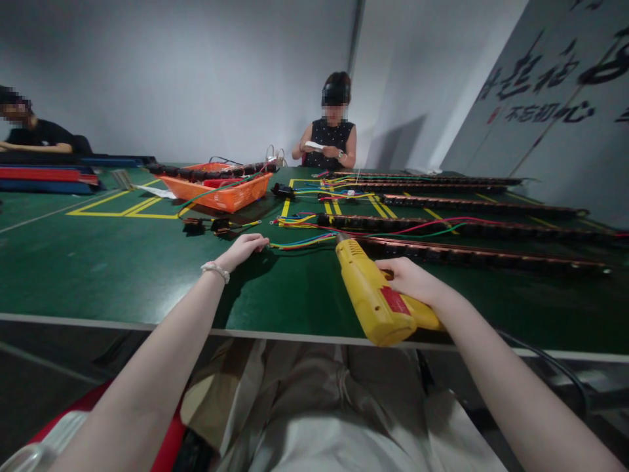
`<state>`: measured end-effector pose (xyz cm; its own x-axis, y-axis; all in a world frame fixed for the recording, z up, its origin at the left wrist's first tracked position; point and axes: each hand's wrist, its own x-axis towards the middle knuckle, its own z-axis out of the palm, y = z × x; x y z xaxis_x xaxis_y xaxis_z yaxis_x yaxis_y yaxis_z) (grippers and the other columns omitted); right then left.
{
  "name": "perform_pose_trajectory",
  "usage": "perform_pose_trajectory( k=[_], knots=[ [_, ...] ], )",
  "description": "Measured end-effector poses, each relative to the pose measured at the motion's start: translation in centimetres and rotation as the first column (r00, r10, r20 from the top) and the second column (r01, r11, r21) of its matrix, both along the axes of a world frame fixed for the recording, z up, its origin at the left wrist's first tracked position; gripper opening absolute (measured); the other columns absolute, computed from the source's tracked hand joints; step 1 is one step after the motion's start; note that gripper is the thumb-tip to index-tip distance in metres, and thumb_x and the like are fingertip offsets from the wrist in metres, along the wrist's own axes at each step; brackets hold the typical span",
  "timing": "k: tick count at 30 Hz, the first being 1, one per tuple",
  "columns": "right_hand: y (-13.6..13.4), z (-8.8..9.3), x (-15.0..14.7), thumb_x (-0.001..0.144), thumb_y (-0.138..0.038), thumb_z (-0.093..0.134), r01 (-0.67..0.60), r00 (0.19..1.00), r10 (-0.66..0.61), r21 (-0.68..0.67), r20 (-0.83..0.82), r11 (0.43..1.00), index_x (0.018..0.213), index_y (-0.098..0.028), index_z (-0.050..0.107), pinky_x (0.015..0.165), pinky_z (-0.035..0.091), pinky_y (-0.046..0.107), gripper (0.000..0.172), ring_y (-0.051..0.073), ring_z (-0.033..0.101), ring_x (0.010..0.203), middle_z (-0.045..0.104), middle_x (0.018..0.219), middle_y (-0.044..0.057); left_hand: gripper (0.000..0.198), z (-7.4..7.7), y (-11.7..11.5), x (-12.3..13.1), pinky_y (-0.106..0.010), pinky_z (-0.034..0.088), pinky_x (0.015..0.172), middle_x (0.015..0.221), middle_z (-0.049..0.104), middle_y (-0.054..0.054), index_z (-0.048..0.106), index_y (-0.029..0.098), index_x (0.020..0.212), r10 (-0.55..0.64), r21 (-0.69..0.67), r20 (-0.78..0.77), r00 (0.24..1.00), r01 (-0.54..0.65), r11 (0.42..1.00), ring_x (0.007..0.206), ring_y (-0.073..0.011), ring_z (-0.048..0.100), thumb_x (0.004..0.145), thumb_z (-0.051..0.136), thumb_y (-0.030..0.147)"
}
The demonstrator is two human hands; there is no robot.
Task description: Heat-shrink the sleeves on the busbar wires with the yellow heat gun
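My right hand (410, 280) is wrapped round the handle of a yellow heat gun (368, 288), its nozzle pointing away from me at a bundle of coloured wires (304, 244). The wires run out of the left end of the nearest long black bar with copper-coloured strips (481, 254). At the other end of the bundle, my left hand (246, 248) pinches the wire tips between closed fingers. The nozzle is close to the wires where they meet the bar; whether it touches them I cannot tell.
More long bars (491, 208) with wires lie behind on the green table (122, 275). An orange basket (236, 195) stands back left, black connectors (223, 226) before it. One person (331, 137) sits opposite, another (39, 134) far left. A cable (545, 364) hangs at the right edge.
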<state>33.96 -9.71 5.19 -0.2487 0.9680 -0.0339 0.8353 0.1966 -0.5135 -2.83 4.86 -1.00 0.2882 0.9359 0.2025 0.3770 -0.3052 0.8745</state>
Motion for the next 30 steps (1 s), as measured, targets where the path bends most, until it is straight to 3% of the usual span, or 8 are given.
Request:
perform_pose_trajectory(
  k=[5, 10, 19, 25, 30],
  knots=[
    [0.2, 0.0, -0.4, 0.068, -0.011, 0.054, -0.055, 0.997, 0.053, 0.030, 0.053, 0.998, 0.108, -0.019, 0.069, 0.083, 0.046, 0.030, 0.044, 0.025, 0.064, 0.096, 0.072, 0.104, 0.005, 0.029, -0.4, 0.6, 1.7, -0.026, 0.032, 0.058, 0.052, 0.045, 0.002, 0.050, 0.017, 0.052, 0.193, -0.042, 0.148, 0.970, -0.188, 0.981, 0.055, -0.0109, 0.041, 0.066, 0.060, 0.041],
    [0.2, 0.4, -1.9, 0.070, -0.015, 0.056, -0.019, 0.971, -0.007, 0.106, 0.237, 0.994, 0.097, -0.023, 0.072, 0.074, 0.044, 0.027, 0.033, 0.024, 0.064, 0.089, 0.073, 0.093, 0.004, 0.026, -0.2, 1.3, 4.2, -0.025, 0.030, 0.053, 0.049, 0.043, 0.003, 0.050, 0.017, 0.051, 0.418, -0.069, 0.282, 0.864, -0.416, 0.907, 0.051, -0.0096, 0.037, 0.065, 0.056, 0.039],
    [1.4, 0.5, -5.6, 0.076, -0.020, 0.052, -0.130, 0.932, 0.080, 0.121, 0.353, 0.984, 0.095, -0.024, 0.068, 0.063, 0.037, 0.024, 0.025, 0.020, 0.064, 0.085, 0.071, 0.092, 0.004, 0.032, 0.1, 1.3, 4.2, -0.023, 0.031, 0.051, 0.048, 0.045, 0.003, 0.052, 0.016, 0.052, 0.350, -0.026, 0.306, 0.885, -0.360, 0.933, 0.049, -0.0087, 0.039, 0.064, 0.060, 0.045],
    [1.5, 0.5, -9.7, 0.076, -0.021, 0.053, -0.223, 0.905, 0.150, 0.142, 0.398, 0.964, 0.094, -0.022, 0.067, 0.061, 0.035, 0.024, 0.023, 0.021, 0.064, 0.086, 0.070, 0.093, 0.006, 0.035, -0.7, 1.9, 3.8, -0.023, 0.029, 0.053, 0.049, 0.043, 0.004, 0.050, 0.017, 0.052, 0.373, 0.056, 0.217, 0.902, -0.393, 0.918, 0.050, -0.0087, 0.038, 0.068, 0.054, 0.047],
    [1.8, 0.3, -13.1, 0.075, -0.016, 0.051, -0.282, 0.881, 0.171, 0.198, 0.440, 0.939, 0.097, -0.022, 0.066, 0.066, 0.037, 0.026, 0.027, 0.023, 0.064, 0.090, 0.070, 0.096, 0.008, 0.035, -0.4, 1.5, 3.5, -0.023, 0.026, 0.052, 0.047, 0.035, 0.005, 0.046, 0.017, 0.049, 0.368, 0.139, 0.110, 0.923, -0.381, 0.914, 0.051, -0.0090, 0.033, 0.069, 0.051, 0.046]
  ],
)
